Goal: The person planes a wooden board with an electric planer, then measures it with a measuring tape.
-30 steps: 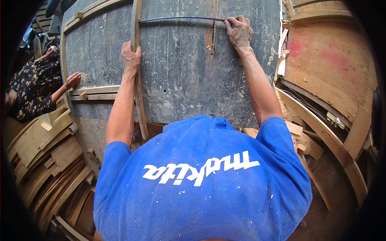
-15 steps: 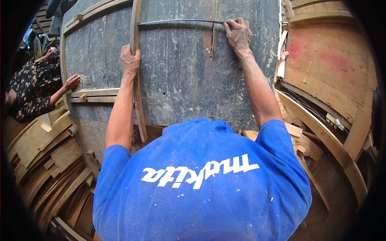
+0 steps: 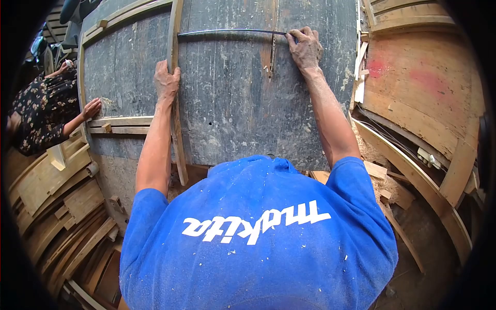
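My right hand (image 3: pixel 305 49) is closed on one end of a tape measure (image 3: pixel 232 31), its case hidden in the palm if there is one. The thin metal blade runs leftward across the worn dark tabletop (image 3: pixel 243 108) to a long wooden strip (image 3: pixel 174 46). A shadow lies just below the blade. My left hand (image 3: pixel 167 80) is wrapped round that strip, thumb on its right side. The strip's near end sticks out past the table's front edge.
Another person (image 3: pixel 49 103) in a dark flowered garment is at the left, one hand on the frame edge. Wooden rails (image 3: pixel 121 121) join the strip's left side. Stacked boards (image 3: pixel 77 222) lie lower left; a large panel (image 3: pixel 413 77) and curved plank (image 3: pixel 413 175) stand at right.
Both hands, the strip and the tape measure sit slightly lower in view, along with the table. The grips look the same.
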The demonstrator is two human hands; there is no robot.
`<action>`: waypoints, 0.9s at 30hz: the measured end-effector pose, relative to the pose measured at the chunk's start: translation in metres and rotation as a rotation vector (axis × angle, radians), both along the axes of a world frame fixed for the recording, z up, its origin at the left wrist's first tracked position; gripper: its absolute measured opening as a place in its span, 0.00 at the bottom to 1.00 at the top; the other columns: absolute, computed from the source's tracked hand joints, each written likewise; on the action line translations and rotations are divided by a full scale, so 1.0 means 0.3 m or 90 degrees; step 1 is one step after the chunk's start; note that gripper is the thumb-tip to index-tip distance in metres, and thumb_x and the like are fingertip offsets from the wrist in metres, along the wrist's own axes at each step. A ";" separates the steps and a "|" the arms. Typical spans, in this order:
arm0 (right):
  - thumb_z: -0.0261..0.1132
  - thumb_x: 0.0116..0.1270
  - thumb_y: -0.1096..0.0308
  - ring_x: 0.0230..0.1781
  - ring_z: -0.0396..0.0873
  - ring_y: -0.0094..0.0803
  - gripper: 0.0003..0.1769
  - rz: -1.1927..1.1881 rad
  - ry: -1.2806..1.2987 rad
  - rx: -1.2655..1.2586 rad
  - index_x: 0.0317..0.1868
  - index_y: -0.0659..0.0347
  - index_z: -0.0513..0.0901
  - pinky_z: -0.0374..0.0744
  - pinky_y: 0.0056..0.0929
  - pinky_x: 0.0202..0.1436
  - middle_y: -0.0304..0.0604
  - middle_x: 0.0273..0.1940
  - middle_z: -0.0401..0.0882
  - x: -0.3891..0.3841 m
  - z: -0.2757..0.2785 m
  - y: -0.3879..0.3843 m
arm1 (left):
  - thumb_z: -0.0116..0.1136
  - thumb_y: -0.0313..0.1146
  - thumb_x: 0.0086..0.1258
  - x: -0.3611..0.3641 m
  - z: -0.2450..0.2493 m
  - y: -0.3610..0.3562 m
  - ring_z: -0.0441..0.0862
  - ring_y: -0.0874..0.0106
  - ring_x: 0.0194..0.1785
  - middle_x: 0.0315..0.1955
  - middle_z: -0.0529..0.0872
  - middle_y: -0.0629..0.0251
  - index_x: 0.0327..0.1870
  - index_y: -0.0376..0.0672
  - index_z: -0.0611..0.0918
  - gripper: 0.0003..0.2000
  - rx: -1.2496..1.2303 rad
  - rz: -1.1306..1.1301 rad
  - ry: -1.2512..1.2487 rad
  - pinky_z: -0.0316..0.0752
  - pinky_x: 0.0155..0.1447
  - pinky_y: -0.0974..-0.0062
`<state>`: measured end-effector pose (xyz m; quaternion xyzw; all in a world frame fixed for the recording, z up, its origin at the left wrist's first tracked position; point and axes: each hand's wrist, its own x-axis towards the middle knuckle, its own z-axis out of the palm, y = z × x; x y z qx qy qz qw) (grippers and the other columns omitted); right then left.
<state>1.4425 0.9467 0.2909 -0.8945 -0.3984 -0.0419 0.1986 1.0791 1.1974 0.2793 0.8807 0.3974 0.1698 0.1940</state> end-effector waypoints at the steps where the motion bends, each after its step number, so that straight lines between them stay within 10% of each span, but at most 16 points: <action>1: 0.72 0.69 0.53 0.51 0.81 0.35 0.09 -0.001 0.003 0.004 0.45 0.42 0.92 0.85 0.39 0.54 0.33 0.46 0.83 0.003 -0.001 0.002 | 0.68 0.28 0.64 0.001 0.000 0.000 0.82 0.47 0.51 0.46 0.83 0.47 0.51 0.33 0.81 0.16 0.000 -0.001 -0.002 0.79 0.55 0.55; 27: 0.71 0.69 0.55 0.49 0.80 0.36 0.10 0.007 0.045 0.043 0.45 0.48 0.91 0.83 0.38 0.50 0.36 0.43 0.81 -0.162 0.128 -0.167 | 0.70 0.33 0.64 -0.117 -0.064 -0.070 0.80 0.47 0.54 0.48 0.81 0.46 0.56 0.32 0.80 0.21 0.066 0.020 -0.020 0.76 0.59 0.56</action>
